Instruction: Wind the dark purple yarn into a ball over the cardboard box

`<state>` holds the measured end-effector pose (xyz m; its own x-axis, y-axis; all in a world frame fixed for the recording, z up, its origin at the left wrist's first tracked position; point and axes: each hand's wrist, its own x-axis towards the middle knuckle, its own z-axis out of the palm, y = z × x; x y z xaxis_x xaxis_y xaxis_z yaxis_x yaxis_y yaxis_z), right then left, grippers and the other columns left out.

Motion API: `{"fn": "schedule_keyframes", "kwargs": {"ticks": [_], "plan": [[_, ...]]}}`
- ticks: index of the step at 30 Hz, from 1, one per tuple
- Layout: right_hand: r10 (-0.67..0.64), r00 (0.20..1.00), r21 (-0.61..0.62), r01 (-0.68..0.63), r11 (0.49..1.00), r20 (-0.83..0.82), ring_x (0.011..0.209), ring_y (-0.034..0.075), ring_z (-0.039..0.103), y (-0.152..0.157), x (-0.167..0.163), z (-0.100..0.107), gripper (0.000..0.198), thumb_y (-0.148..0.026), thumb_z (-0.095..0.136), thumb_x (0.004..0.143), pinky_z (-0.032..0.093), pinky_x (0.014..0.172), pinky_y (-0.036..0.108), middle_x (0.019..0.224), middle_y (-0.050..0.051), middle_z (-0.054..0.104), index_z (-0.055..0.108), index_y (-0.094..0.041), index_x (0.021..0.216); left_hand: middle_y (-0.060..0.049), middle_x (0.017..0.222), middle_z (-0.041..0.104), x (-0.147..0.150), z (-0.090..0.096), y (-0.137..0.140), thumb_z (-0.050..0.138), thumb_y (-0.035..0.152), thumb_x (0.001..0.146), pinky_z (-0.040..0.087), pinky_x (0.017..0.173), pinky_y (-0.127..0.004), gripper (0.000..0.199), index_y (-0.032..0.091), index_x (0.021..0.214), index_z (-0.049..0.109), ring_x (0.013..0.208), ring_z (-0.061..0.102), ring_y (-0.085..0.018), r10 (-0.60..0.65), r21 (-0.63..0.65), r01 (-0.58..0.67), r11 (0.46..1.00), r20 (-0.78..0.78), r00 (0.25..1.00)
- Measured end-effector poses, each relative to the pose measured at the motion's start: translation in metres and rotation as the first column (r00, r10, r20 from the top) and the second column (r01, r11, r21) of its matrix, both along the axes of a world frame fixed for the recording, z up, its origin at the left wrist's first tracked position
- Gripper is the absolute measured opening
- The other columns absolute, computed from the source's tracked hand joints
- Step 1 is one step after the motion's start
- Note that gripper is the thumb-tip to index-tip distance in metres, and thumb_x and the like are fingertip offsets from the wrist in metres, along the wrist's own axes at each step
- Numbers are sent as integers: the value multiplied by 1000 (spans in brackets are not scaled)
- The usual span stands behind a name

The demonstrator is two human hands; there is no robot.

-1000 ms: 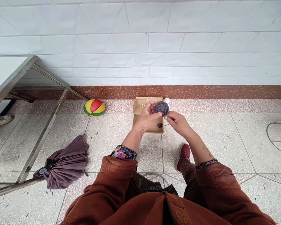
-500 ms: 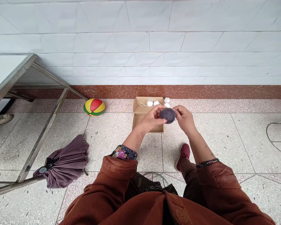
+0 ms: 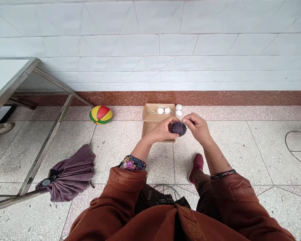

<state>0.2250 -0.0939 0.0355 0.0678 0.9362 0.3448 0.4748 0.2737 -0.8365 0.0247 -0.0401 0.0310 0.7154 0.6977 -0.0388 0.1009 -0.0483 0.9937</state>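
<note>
A dark purple-grey ball of yarn (image 3: 178,129) is held up in front of me, with the fingers of my left hand (image 3: 163,130) wrapped round its left side. Close on its right, my right hand (image 3: 197,127) is closed in a pinch at a thin strand of the yarn by the ball's upper edge. Below and behind the hands an open cardboard box (image 3: 157,116) lies on the floor, partly covered by my left hand. White balls of yarn (image 3: 160,110) with loose strands rest on its raised lid, and more white balls (image 3: 179,107) sit just right of it.
A red, yellow and green ball (image 3: 101,114) lies left of the box by the wall. A folded purple umbrella (image 3: 70,175) is on the floor beside the metal table frame (image 3: 47,142). At far right runs a cable (image 3: 287,142). My red shoe (image 3: 197,165) stands below the hands.
The ball of yarn has turned and dropped slightly in my left hand. My right hand has shifted slightly, and its pinched fingertips now sit at the ball's upper right edge.
</note>
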Motion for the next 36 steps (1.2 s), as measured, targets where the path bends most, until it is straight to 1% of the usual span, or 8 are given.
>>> {"fn": "schedule_keyframes", "kwargs": {"ticks": [3,6,13,17,21,25,30,36], "plan": [[-108,994,-19,108,994,-2,77,20,60,5,4,-13,29,-48,59,99,49,74,35,80,2,66,66,-25,83,-5,108,66,2,3,-2,87,28,68,51,88,-36,56,23,117,61,98,63,-20,-37,-149,67,987,196,980],[-94,994,-88,99,991,61,74,20,59,6,1,-26,30,-47,55,101,48,71,33,79,3,66,65,-24,84,-7,117,66,2,-1,4,90,33,66,51,95,-36,59,24,117,60,108,63,-21,150,-234,-76,969,318,936],[341,936,-128,-328,936,88,76,18,62,-5,-18,-12,24,-41,59,101,50,74,32,82,2,68,68,-24,86,-8,116,67,0,-12,17,85,24,65,51,90,-37,57,21,115,57,101,63,-20,411,-50,-410,911,35,911],[182,983,-50,-182,982,-9,79,19,64,-4,-10,0,24,-44,62,100,51,76,33,85,2,70,70,-25,88,-6,111,67,-2,-7,9,83,19,63,51,89,-38,54,20,112,59,97,62,-20,250,69,-246,967,-74,965],[-40,999,-30,40,999,1,80,20,63,4,3,-10,26,-45,63,98,50,78,35,82,3,69,68,-24,83,-6,109,66,0,-2,0,83,23,68,50,88,-37,52,21,115,60,97,62,-20,-37,-78,37,996,-1,999],[-87,992,-146,100,984,94,78,22,63,8,5,-32,25,-38,56,99,49,74,35,82,5,69,67,-23,84,-7,116,66,2,-7,4,88,27,66,49,95,-37,62,24,121,59,107,62,-21,65,-247,-5,969,238,969],[203,961,-227,-158,961,188,81,22,64,1,-8,-35,19,-34,57,98,49,75,34,87,6,71,70,-23,88,-7,117,66,2,-10,14,86,28,66,49,97,-36,58,22,117,59,107,63,-19,303,-329,-215,919,246,921],[322,947,-149,-321,935,-19,75,17,60,-5,-14,-5,26,-43,61,100,48,73,31,81,1,67,69,-23,85,-7,110,68,0,-15,16,82,21,63,51,91,-39,57,20,115,58,97,64,-20,373,-65,-374,925,-21,927]]}}
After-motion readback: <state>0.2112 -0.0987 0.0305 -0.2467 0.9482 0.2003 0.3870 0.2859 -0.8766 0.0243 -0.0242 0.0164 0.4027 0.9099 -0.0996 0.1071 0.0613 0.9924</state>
